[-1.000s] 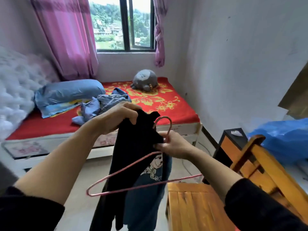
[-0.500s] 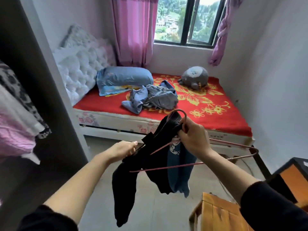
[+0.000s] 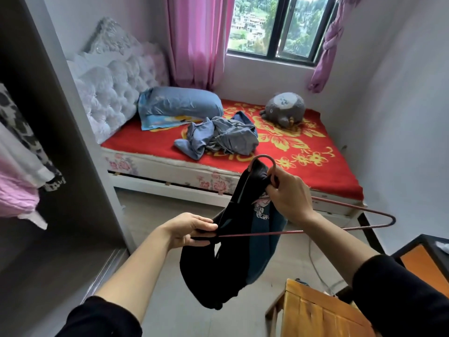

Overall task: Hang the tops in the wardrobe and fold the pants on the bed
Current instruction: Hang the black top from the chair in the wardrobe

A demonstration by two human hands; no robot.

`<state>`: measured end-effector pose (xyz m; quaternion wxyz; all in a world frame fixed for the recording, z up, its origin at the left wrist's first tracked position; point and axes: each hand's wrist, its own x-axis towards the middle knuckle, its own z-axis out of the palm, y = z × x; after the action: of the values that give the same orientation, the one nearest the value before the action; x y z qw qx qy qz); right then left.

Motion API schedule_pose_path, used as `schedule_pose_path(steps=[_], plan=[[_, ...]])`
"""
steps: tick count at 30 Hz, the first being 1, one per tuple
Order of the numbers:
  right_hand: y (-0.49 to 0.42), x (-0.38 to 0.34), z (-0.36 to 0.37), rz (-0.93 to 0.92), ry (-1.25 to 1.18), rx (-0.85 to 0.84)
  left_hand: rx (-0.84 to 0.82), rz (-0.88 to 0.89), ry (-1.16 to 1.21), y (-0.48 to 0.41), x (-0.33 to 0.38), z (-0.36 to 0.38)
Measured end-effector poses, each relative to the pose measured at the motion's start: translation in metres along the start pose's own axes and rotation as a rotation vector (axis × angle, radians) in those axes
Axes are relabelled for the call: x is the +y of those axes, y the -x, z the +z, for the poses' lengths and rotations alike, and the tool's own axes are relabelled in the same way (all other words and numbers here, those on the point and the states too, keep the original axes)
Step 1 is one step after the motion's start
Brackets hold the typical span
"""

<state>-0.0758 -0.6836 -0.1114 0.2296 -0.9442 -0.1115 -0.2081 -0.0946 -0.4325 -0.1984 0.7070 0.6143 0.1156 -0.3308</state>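
Note:
A black and dark blue top (image 3: pixel 233 259) with a small cartoon print hangs partly on a pink wire hanger (image 3: pixel 340 224) in front of me. My right hand (image 3: pixel 289 195) grips the hanger's neck together with the top's collar, just below the hook. My left hand (image 3: pixel 189 229) pinches the top's black fabric at the hanger's left end. A crumpled heap of grey-blue clothes (image 3: pixel 218 137) lies on the red bed (image 3: pixel 315 166). The open wardrobe (image 3: pixel 60 147) stands at my left with clothes (image 3: pixel 19 166) hanging inside.
A blue pillow (image 3: pixel 179 105) and a grey plush toy (image 3: pixel 284 109) lie on the bed. A wooden chair (image 3: pixel 315 310) stands at bottom right, with a black and orange cabinet (image 3: pixel 422 261) behind it. Bare floor lies between the bed and the wardrobe.
My view has swung left, bringing the wardrobe into sight. My left hand has dropped from the top's collar to the fabric at the hanger's left end. The right hand keeps its hold.

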Motion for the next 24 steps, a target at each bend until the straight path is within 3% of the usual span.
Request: schedule_pose_path(steps=[5, 9, 11, 13, 18, 24], plan=[[-0.002, 0.013, -0.009, 0.021, -0.024, -0.004, 0.076, 0.024, -0.046, -0.004, 0.004, 0.006], [-0.003, 0.023, -0.015, 0.039, -0.06, -0.017, 0.282, 0.077, -0.194, -0.003, 0.008, 0.008], [-0.001, 0.029, -0.016, 0.046, -0.067, -0.028, 0.371, 0.097, -0.158, -0.003, 0.013, 0.007], [0.001, 0.035, -0.014, 0.069, -0.063, -0.048, 0.415, 0.097, -0.016, -0.004, 0.019, 0.008], [0.007, 0.051, -0.008, 0.137, -0.072, -0.123, 0.471, 0.229, 0.665, -0.012, 0.052, 0.025], [0.009, 0.071, -0.018, 0.097, -0.089, -0.224, 0.465, 0.436, 0.998, -0.007, 0.1, 0.036]])
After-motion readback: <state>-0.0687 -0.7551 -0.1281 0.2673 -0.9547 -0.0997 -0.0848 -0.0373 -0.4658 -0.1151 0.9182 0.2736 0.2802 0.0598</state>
